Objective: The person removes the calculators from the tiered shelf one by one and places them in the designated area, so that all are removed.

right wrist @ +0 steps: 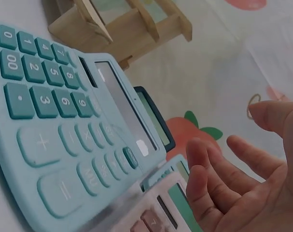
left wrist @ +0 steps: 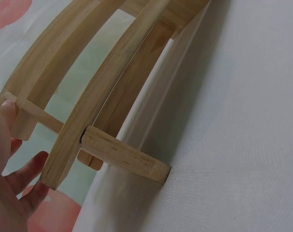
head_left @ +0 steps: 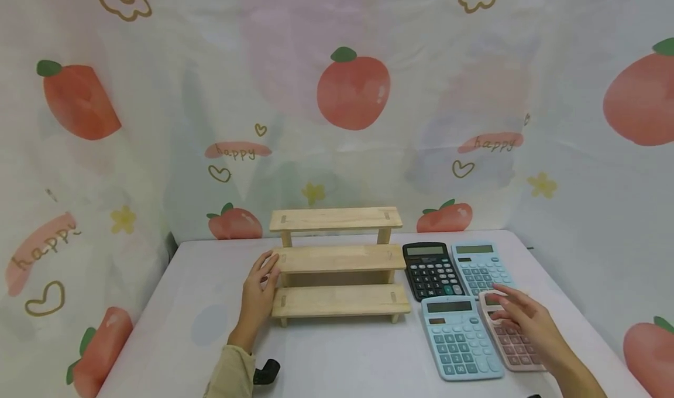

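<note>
A three-tier wooden display stand (head_left: 337, 301) stands on the table. At its left end my left hand (head_left: 260, 287) holds the middle plank. In the left wrist view the fingers (left wrist: 28, 174) and thumb are spread around the plank ends. My right hand (head_left: 529, 319) hovers over a pink calculator (head_left: 518, 351), covering part of it, its fingers loosely bent and nothing between them. Beside it lies a light blue calculator (head_left: 460, 342), large in the right wrist view. Behind these are a black calculator (head_left: 432, 272) and another light blue calculator (head_left: 479, 269).
The white tablecloth (head_left: 347, 357) ends at a patterned curtain (head_left: 347, 170) behind and at both sides. A black curved object (head_left: 267, 373) lies by the left sleeve. The calculators sit close to the stand's right end.
</note>
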Demonstrator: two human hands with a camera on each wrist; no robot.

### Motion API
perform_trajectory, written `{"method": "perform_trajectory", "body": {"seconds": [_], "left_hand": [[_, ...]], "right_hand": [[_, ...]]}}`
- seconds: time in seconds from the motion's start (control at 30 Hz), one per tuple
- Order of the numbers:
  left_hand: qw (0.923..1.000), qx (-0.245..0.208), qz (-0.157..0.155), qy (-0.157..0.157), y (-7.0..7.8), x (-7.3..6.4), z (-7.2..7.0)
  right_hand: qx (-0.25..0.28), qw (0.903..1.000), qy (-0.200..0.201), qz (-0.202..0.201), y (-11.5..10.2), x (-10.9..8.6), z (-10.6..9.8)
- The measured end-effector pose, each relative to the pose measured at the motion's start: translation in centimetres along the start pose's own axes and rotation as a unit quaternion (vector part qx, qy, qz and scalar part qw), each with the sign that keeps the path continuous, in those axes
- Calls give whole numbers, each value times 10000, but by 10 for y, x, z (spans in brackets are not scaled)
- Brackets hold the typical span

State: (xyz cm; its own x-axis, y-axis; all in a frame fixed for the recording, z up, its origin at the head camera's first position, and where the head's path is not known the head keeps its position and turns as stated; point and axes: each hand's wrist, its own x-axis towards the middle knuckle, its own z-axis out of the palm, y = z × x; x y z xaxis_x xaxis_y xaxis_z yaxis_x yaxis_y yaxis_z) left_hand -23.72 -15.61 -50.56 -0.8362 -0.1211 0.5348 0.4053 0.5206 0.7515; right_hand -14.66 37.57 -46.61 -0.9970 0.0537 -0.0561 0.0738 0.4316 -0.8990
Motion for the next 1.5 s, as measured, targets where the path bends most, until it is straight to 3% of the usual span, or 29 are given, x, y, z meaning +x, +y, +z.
{"method": "perform_trajectory", "body": {"seconds": [0.23,0.73,1.2,1.5], "left_hand": [[9997,-124,-169,-114,-1,-2,-1],[9999,-82,-66,-102,-1,1,-2],[10000,-35,-10,-7,0,-1,0],[9999,-114,-85,-45,3,-1,-1]], "right_hand": [[-241,9991,17,-345,-15,9,18],[384,9947,55,-950,-39,25,47],[658,9839,-75,-1660,-61,42,73],[749,9798,-204,-1844,-78,52,90]]}}
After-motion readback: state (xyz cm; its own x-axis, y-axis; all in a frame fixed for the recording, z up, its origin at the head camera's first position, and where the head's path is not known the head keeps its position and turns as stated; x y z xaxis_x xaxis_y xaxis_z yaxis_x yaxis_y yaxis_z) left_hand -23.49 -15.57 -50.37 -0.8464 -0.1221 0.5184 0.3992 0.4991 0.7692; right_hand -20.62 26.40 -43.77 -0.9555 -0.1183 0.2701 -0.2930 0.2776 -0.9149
